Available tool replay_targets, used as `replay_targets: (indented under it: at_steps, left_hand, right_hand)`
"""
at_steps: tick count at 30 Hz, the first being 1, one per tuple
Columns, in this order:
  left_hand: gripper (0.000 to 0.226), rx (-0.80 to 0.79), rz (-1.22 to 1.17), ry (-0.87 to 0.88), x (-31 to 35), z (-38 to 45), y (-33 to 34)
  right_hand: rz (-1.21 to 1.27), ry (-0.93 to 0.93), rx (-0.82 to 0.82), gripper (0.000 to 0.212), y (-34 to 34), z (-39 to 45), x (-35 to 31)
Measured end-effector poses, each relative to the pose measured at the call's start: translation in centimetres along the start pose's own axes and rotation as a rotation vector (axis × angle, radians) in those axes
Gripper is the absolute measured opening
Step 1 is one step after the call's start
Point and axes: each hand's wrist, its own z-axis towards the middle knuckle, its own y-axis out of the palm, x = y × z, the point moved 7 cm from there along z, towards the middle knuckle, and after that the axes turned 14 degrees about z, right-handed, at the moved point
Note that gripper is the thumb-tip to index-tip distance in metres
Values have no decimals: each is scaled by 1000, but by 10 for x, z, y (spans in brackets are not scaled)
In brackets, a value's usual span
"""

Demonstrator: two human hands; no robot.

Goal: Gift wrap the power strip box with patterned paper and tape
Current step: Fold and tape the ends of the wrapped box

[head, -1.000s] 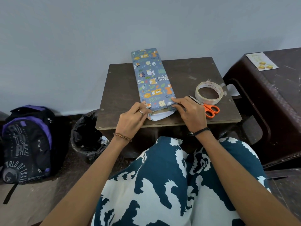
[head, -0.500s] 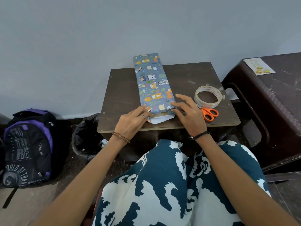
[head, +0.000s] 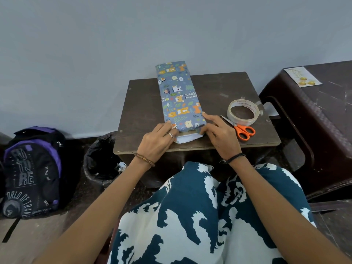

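The backpack [head: 32, 172] reads "WORLD OF TRAVEL"; the tape roll [head: 242, 112] has "WONDER" printed inside its core.

Plain grey-blue wall [head: 95, 54] behind a small dark wooden table [head: 219, 88].

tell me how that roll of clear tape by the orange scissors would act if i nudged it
The flat-lying roll of clear tape would probably slide, not roll. Its hollow ring looks light, so it should shift easily. It seems to touch the orange-handled scissors, which may move too.
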Motion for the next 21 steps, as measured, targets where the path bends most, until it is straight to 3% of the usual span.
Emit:
replay_targets:
  at_steps: [8,13,21]
  left_hand:
    - [24,-29,-52,51,-4,0,-4]
    - [24,-49,-67,30,-4,-1,-3]
    - [25,-9,-157,1,-7,-12,1]
  right_hand:
    - [-2,3,-254,24,1,-8,5]
    - [-145,-97,-112,6,5,-4,-8]
    - [-238,-168,49,8,7,-5,-10]
